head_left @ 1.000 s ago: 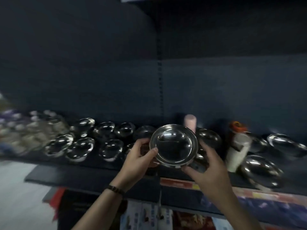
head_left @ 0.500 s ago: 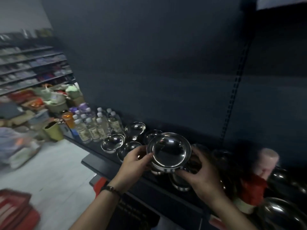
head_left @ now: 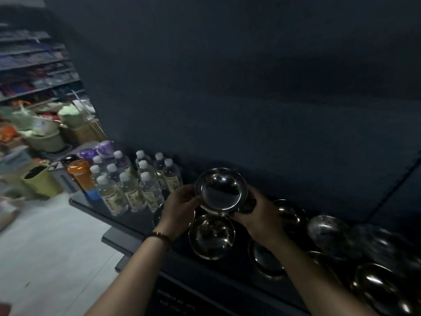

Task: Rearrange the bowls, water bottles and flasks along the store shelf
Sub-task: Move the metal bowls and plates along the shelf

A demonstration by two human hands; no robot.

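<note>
Both hands hold one steel bowl (head_left: 220, 189) up over the dark shelf (head_left: 134, 221), its mouth tilted toward the camera. The left hand (head_left: 180, 208) grips the bowl's left rim with curled fingers, and a beaded bracelet (head_left: 160, 236) sits on that wrist. The right hand (head_left: 257, 216) clasps the bowl's lower right side, thumb near the bottom edge. So the bowl sits between the two hands, slightly above them, and close to the blue back panel.

Directly below the held bowl, a second bowl (head_left: 211, 236) rests on the shelf, just beside the left hand. More steel bowls (head_left: 330, 233) run along the shelf to the right, blurred toward the corner. Left of the hands stands a cluster of clear water bottles (head_left: 136, 185) with white caps, upright and packed close. Past them, at the shelf's end, are an orange flask (head_left: 79, 176) and purple flasks (head_left: 103, 149)
</note>
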